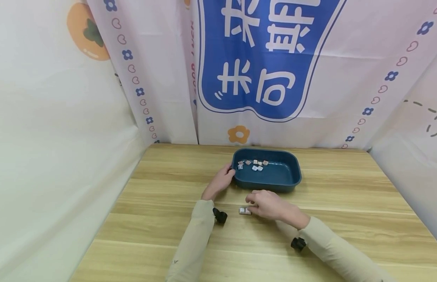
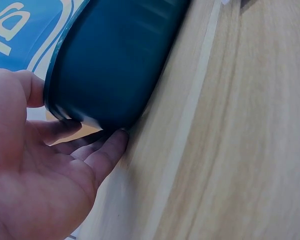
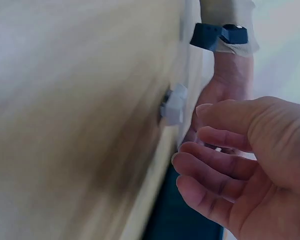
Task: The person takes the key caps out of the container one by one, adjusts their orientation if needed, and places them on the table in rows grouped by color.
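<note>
A dark teal bin [image 1: 277, 174] lies near the back of the wooden table, several small white and pinkish keycaps [image 1: 255, 162] gathered in its left part. At its left end my left hand [image 1: 221, 181] holds the wall, thumb at the rim and fingertips low on the outside in the left wrist view. Two keycaps, one white [image 1: 242, 210] and one pinkish [image 1: 248, 211], sit side by side on the table in front of the bin. Right beside them is my right hand [image 1: 269, 204]. Its fingers are loosely bent, with nothing visible between them in the right wrist view.
The wooden table [image 1: 151, 219] runs up to a printed cloth [image 1: 169, 70] hanging behind the bin. Pale cloth walls [image 1: 63, 156] stand on both sides. Each wrist wears a black camera mount [image 1: 220, 216].
</note>
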Available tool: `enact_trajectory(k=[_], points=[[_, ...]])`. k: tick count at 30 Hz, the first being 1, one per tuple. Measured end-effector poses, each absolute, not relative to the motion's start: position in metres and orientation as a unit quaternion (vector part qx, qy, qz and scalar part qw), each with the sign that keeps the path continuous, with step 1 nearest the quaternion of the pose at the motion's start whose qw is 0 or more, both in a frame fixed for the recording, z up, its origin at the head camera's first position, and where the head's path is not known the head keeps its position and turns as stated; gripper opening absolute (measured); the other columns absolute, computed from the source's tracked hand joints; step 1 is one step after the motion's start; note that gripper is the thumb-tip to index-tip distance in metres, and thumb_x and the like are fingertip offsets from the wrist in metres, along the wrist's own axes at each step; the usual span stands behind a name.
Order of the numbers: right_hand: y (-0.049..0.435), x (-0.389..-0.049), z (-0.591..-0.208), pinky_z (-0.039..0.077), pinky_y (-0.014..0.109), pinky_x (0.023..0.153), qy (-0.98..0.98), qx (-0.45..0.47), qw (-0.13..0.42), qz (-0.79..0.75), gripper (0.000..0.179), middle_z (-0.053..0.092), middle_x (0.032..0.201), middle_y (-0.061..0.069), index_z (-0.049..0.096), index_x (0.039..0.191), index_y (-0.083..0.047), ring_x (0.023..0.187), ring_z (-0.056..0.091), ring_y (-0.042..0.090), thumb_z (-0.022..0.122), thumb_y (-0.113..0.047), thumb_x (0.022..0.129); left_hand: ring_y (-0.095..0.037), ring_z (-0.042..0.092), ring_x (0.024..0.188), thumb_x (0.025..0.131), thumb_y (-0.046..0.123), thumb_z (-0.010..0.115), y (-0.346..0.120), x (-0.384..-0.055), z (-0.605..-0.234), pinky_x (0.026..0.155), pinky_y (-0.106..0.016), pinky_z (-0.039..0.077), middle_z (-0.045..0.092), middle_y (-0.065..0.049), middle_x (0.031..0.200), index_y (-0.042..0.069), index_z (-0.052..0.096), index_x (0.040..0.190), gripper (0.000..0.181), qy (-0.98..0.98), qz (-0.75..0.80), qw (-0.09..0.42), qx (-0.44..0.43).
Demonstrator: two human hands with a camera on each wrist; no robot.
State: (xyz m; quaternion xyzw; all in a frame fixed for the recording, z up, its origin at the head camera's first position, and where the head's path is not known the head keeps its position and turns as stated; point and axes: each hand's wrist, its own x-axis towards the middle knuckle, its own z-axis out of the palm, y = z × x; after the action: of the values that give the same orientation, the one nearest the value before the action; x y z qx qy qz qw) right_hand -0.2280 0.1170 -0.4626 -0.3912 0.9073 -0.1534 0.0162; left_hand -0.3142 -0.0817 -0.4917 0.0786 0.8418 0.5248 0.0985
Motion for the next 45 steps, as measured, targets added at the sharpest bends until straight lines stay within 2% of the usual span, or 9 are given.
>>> enact_trajectory(k=[16, 27, 34, 45], points=[[0.129, -0.238, -0.441, 0.050, 0.022, 0.062, 0.912, -0.371, -0.040, -0.171, 0.015, 0.064, 0.090, -0.005, 0.067, 0.098, -0.019, 0.073, 0.059, 0.007, 0.067, -0.024, 0.084, -0.020, 0.031, 0.134, 0.097, 0.032, 0.037, -0.082, -0.317, -0.497, 0.110, -0.044, 0.027, 0.036, -0.003, 0.146, 0.018, 0.032, 0.145, 0.051, 0.840, 0.527, 0.088, 0.093], [0.133, -0.252, -0.430, 0.049, 0.018, 0.062, 0.912, -0.360, -0.084, -0.179, 0.012, 0.063, 0.084, -0.010, 0.066, 0.096, -0.018, 0.072, 0.057, 0.001, 0.066, -0.023, 0.085, -0.020, 0.031, 0.134, 0.097, 0.031, 0.036, -0.083, -0.316, -0.496, 0.110, -0.044, 0.027, 0.034, -0.003, 0.148, 0.018, 0.030, 0.146, 0.051, 0.837, 0.531, 0.094, 0.093], [0.136, -0.263, -0.429, 0.050, 0.022, 0.062, 0.911, -0.345, -0.118, -0.195, 0.012, 0.065, 0.086, -0.005, 0.067, 0.095, -0.013, 0.073, 0.058, 0.005, 0.067, -0.018, 0.084, -0.020, 0.029, 0.136, 0.097, 0.032, 0.036, -0.082, -0.316, -0.494, 0.110, -0.043, 0.026, 0.032, -0.002, 0.149, 0.019, 0.029, 0.146, 0.052, 0.837, 0.532, 0.097, 0.085], [0.143, -0.281, -0.437, 0.051, 0.025, 0.062, 0.915, -0.317, -0.151, -0.199, 0.015, 0.065, 0.087, -0.001, 0.065, 0.097, -0.013, 0.072, 0.059, 0.009, 0.068, -0.014, 0.082, -0.020, 0.030, 0.135, 0.097, 0.030, 0.036, -0.082, -0.314, -0.493, 0.110, -0.043, 0.026, 0.034, -0.003, 0.148, 0.017, 0.030, 0.146, 0.051, 0.835, 0.536, 0.093, 0.084]])
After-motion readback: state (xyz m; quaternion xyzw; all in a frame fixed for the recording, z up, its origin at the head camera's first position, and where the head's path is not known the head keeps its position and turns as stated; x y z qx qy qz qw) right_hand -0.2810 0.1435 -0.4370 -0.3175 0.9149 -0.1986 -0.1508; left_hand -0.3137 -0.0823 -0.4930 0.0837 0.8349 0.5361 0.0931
